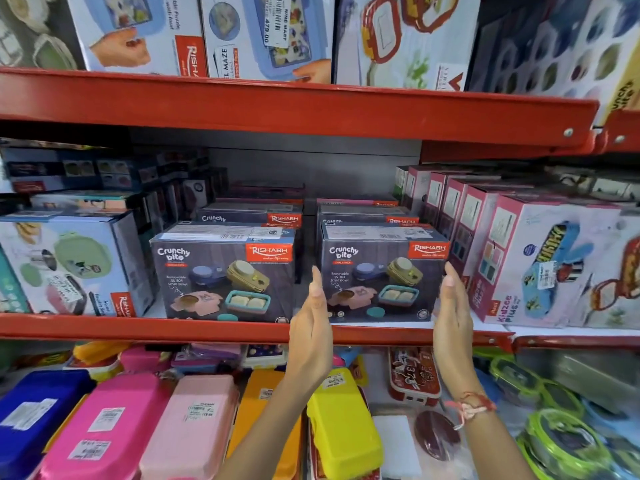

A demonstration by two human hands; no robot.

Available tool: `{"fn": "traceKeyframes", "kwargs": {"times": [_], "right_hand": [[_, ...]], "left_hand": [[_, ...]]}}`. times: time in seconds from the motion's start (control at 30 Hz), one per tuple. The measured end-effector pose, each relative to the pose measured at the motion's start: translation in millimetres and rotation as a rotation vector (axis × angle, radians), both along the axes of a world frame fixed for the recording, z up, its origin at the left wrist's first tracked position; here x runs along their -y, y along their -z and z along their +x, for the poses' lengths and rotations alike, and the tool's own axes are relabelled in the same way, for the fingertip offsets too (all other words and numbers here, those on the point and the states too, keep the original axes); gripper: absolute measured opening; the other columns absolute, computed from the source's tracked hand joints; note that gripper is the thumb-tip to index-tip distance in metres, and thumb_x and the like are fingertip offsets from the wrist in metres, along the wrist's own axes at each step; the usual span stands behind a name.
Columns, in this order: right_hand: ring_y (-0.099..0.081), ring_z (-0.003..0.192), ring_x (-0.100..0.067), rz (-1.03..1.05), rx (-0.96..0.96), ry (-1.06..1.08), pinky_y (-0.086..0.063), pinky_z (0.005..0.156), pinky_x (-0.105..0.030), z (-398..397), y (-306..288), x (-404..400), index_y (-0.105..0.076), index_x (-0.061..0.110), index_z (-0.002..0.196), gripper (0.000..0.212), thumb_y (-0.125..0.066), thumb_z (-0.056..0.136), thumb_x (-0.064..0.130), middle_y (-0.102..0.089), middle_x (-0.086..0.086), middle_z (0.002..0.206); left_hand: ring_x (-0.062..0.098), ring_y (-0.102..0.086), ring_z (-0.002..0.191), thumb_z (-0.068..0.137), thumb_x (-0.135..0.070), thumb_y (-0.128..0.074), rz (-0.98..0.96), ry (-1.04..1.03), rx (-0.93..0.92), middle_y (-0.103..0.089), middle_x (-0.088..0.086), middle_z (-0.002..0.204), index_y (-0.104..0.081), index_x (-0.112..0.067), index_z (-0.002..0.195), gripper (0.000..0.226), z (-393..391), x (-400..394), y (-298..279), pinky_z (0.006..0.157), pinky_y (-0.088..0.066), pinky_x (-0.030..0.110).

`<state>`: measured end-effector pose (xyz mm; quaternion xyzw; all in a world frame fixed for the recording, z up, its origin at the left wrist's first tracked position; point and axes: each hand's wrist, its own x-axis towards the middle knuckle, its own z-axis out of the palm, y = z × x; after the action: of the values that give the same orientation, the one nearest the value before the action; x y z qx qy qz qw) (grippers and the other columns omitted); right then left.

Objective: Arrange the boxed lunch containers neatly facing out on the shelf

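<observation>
Grey "Crunchy bite" box (382,277) is sitting front-out on red shelf (138,329); left hand (311,327) and right hand (453,323) are flanking it, both open-palmed, contact unclear.

— What is being displayed on the lowest level?
— Loose plastic lunch boxes are being shown: a pink one (104,424), a yellow one (341,434), a blue one (38,410), and green-rimmed containers (561,441).

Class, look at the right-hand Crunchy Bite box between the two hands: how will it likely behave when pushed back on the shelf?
The right Crunchy Bite box looks like rigid cardboard, so it probably slides whole. Its broad flat base suggests it will not tip. With the open hands, left hand and right hand, flanking it, it should stay square.
</observation>
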<state>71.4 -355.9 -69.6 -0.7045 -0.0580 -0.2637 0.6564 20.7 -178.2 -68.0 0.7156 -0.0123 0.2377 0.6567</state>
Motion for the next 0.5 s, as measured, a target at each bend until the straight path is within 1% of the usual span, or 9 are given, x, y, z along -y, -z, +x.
{"fn": "traceKeyframes", "kwargs": {"times": [0.03, 0.07, 0.13, 0.17, 0.27, 0.33, 0.4, 0.47, 0.5], "right_hand": [[-0.035, 0.143, -0.009, 0.010, -0.013, 0.000, -0.029, 0.120, -0.045, -0.7, 2.0, 1.2, -0.037, 0.041, 0.146, 0.071, -0.029, 0.086, 0.079, -0.038, 0.010, 0.156], [-0.036, 0.144, -0.011, 0.014, -0.017, -0.003, -0.030, 0.119, -0.047, -1.9, 3.6, 2.2, -0.037, 0.043, 0.145, 0.076, -0.029, 0.081, 0.085, -0.040, 0.008, 0.156], [-0.038, 0.143, -0.013, 0.008, -0.009, 0.004, -0.032, 0.119, -0.048, -6.1, 4.7, 2.8, -0.038, 0.042, 0.145, 0.084, -0.028, 0.076, 0.089, -0.042, 0.005, 0.155], [-0.038, 0.143, -0.013, -0.002, -0.007, 0.012, -0.032, 0.119, -0.047, -8.5, 5.1, 2.9, -0.038, 0.041, 0.145, 0.086, -0.027, 0.076, 0.090, -0.042, 0.004, 0.155], [-0.038, 0.143, -0.013, -0.010, 0.006, 0.023, -0.032, 0.119, -0.045, -15.8, 6.8, 2.9, -0.038, 0.040, 0.146, 0.085, -0.025, 0.077, 0.089, -0.042, 0.005, 0.155], [-0.037, 0.144, -0.013, -0.027, 0.019, 0.037, -0.031, 0.119, -0.043, -19.5, 7.8, 1.8, -0.037, 0.040, 0.146, 0.078, -0.024, 0.082, 0.084, -0.041, 0.007, 0.154], [-0.035, 0.144, -0.011, -0.056, 0.025, 0.063, -0.030, 0.118, -0.040, -22.3, 6.2, 0.2, -0.037, 0.037, 0.147, 0.063, -0.024, 0.094, 0.068, -0.038, 0.006, 0.156], [-0.034, 0.140, -0.008, -0.078, 0.033, 0.068, -0.031, 0.112, -0.028, -23.8, 7.2, 0.2, -0.036, 0.034, 0.149, 0.054, -0.027, 0.099, 0.053, -0.037, 0.003, 0.157], [-0.035, 0.138, -0.007, -0.083, 0.039, 0.084, -0.030, 0.108, -0.023, -24.5, 7.1, -0.4, -0.036, 0.033, 0.149, 0.053, -0.028, 0.100, 0.050, -0.038, 0.002, 0.156]], "left_hand": [[0.012, -0.057, 0.111, 0.064, -0.095, -0.009, -0.006, 0.006, -0.004, -0.065, -0.001, 0.119, -0.025, -0.049, 0.146, 0.095, -1.3, -1.1, 2.7, 0.103, -0.042, 0.034], [0.014, -0.058, 0.106, 0.063, -0.095, -0.008, -0.010, 0.010, -0.006, -0.066, 0.001, 0.114, -0.029, -0.050, 0.144, 0.095, -3.5, -1.8, 4.1, 0.100, -0.042, 0.034], [0.014, -0.052, 0.087, 0.060, -0.097, -0.008, -0.008, -0.001, -0.001, -0.057, 0.003, 0.090, -0.034, -0.050, 0.141, 0.098, -10.1, -2.2, 3.8, 0.082, -0.041, 0.029], [0.013, -0.048, 0.083, 0.060, -0.097, -0.007, -0.003, 0.005, 0.002, -0.051, 0.003, 0.087, -0.035, -0.050, 0.141, 0.098, -12.1, -3.3, 4.8, 0.077, -0.039, 0.028], [0.015, -0.047, 0.086, 0.065, -0.095, -0.011, -0.015, 0.018, 0.000, -0.049, 0.004, 0.089, -0.036, -0.059, 0.135, 0.082, -15.3, -4.6, 8.2, 0.078, -0.039, 0.035], [0.016, -0.049, 0.085, 0.069, -0.092, -0.012, -0.009, 0.014, -0.004, -0.052, 0.005, 0.088, -0.034, -0.065, 0.132, 0.072, -16.3, -5.5, 11.8, 0.077, -0.041, 0.039], [0.017, -0.049, 0.083, 0.071, -0.091, -0.012, 0.005, -0.009, 0.009, -0.052, 0.005, 0.087, -0.033, -0.066, 0.132, 0.070, -14.8, -5.1, 12.8, 0.075, -0.041, 0.039], [0.016, -0.050, 0.083, 0.070, -0.092, -0.013, 0.002, -0.011, -0.008, -0.052, 0.005, 0.087, -0.033, -0.066, 0.132, 0.070, -15.3, -6.7, 12.6, 0.075, -0.042, 0.039], [0.016, -0.051, 0.084, 0.070, -0.092, -0.013, 0.014, -0.007, -0.009, -0.053, 0.004, 0.087, -0.033, -0.066, 0.132, 0.070, -17.4, -7.0, 10.6, 0.076, -0.044, 0.039]]}}
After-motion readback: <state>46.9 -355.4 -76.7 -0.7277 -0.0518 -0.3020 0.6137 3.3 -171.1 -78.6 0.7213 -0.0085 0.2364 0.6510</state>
